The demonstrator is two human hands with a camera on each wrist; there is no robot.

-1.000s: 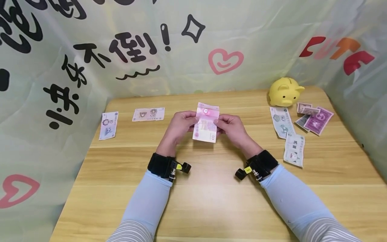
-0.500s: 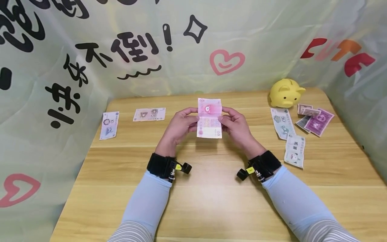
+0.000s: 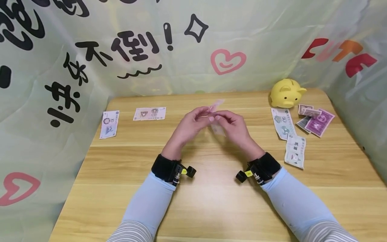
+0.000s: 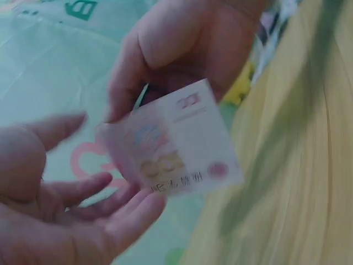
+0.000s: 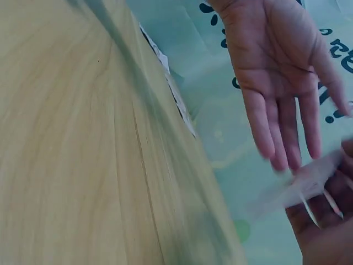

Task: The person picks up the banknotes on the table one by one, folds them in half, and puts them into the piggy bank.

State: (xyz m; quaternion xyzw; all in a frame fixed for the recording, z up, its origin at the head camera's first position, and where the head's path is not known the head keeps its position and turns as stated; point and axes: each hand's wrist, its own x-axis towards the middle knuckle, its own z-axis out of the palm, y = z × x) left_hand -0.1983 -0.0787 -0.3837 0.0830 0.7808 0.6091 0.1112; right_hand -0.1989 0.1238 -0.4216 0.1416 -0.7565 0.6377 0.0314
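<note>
A pink 100 banknote (image 3: 216,105) is held above the middle of the table, seen nearly edge-on in the head view. My right hand (image 3: 237,126) pinches it between thumb and fingers. Beside it, my left hand (image 3: 191,125) has its fingers spread and relaxed, with thumb apart. The left wrist view shows the printed face of the banknote (image 4: 190,130), with the left hand's fingertips close below it; contact there cannot be told. Straight fingers of the left hand (image 5: 281,83) also show in the right wrist view, where the banknote (image 5: 298,187) is blurred.
On the wooden table (image 3: 205,201), single banknotes lie at the left (image 3: 109,124) and back left (image 3: 149,113). A yellow piggy bank (image 3: 287,93) stands at the back right. Several banknotes (image 3: 319,122) lie in front of it, some overlapping. Printed fabric (image 3: 181,77) hangs behind.
Both hands held the banknote flat by its sides; now it is turned edge-on, the left hand has let go, and the hands have come closer together.
</note>
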